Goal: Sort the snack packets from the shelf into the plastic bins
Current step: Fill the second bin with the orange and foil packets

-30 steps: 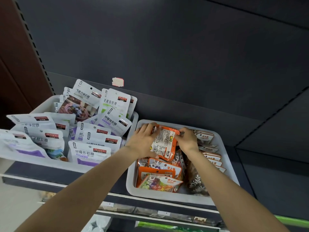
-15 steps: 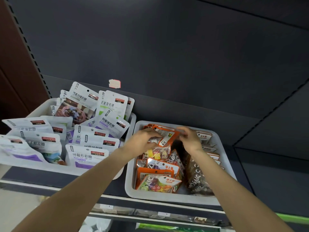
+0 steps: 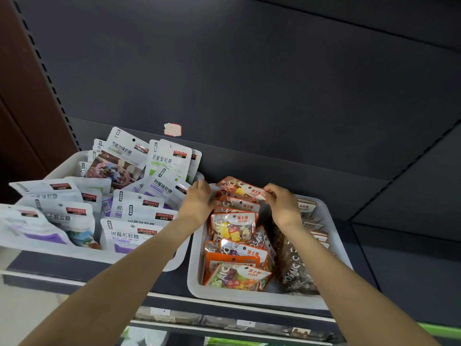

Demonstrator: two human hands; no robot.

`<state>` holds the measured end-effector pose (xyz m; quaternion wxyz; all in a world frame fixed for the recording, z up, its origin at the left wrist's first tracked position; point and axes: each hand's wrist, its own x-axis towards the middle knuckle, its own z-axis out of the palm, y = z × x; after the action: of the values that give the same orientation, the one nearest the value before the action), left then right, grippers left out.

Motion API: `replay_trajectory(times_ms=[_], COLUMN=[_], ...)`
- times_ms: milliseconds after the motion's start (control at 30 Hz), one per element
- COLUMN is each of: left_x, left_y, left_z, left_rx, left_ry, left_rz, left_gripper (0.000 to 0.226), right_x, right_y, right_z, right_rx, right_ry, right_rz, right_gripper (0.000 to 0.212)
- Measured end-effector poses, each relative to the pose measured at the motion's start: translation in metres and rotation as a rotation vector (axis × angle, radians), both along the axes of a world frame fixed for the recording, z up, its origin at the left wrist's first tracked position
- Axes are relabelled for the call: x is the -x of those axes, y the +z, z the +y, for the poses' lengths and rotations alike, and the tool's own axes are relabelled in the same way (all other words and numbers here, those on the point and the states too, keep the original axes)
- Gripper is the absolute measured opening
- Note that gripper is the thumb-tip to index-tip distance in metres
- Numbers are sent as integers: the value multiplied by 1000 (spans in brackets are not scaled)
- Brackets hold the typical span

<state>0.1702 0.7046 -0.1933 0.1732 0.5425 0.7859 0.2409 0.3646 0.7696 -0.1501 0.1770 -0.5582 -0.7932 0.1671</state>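
A white plastic bin (image 3: 254,299) on the shelf holds several orange candy packets and brown packets. At its far end lies an orange candy packet (image 3: 239,189), tilted back. My right hand (image 3: 284,206) pinches that packet's right edge. My left hand (image 3: 198,199) rests at the bin's far left corner, its fingers curled against the packet's left side and the stack below; whether it grips is unclear. A second white bin (image 3: 62,250) to the left holds several white pouches (image 3: 129,234).
A dark back panel (image 3: 249,83) rises behind the bins, with a small red-edged label (image 3: 172,129) stuck on it. A perforated upright (image 3: 45,71) stands at the left. Below the shelf edge (image 3: 174,297), lower shelves carry more packets.
The orange packet, held upright above the bin a second ago, has been laid back at the bin's far end. Both hands moved with it, away from me.
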Motion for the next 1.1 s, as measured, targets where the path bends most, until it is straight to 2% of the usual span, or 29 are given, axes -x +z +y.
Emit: replay_trajectory(times_ms=[133, 300, 367, 467, 600, 700, 800, 933, 1033, 1100], left_x=[0, -8, -8, -4, -1, 0, 0, -5, -8, -10], left_y=[-7, 7, 7, 0, -3, -4, -3, 3, 6, 7], left_z=[-4, -4, -1, -1, -10, -15, -19, -22, -26, -28], left_rx=[65, 189, 186, 107, 52, 39, 81, 101, 102, 111], left_ry=[-170, -317, -300, -256, -267, -264, -262, -256, -225, -203], left_rz=[136, 263, 198, -18, -45, -16, 24, 10, -51, -67], left_gripper=[51, 69, 62, 42, 25, 25, 29, 33, 37, 40], right_x=[0, 1, 2, 4, 9, 10, 5, 2, -1, 2], right_y=[3, 7, 7, 5, 2, -1, -2, -6, -13, -14], right_z=[5, 15, 18, 23, 28, 32, 29, 31, 32, 29], right_rx=[-24, -76, -79, -34, 30, 51, 41, 17, 147, 183], right_ry=[11, 43, 55, 96, 174, 229, 313, 367, 430, 416], right_rz=[-70, -103, -94, -41, -45, -81, -199, -194, -218, -172], right_gripper=[17, 20, 21, 15, 8, 12, 17, 21, 23, 36])
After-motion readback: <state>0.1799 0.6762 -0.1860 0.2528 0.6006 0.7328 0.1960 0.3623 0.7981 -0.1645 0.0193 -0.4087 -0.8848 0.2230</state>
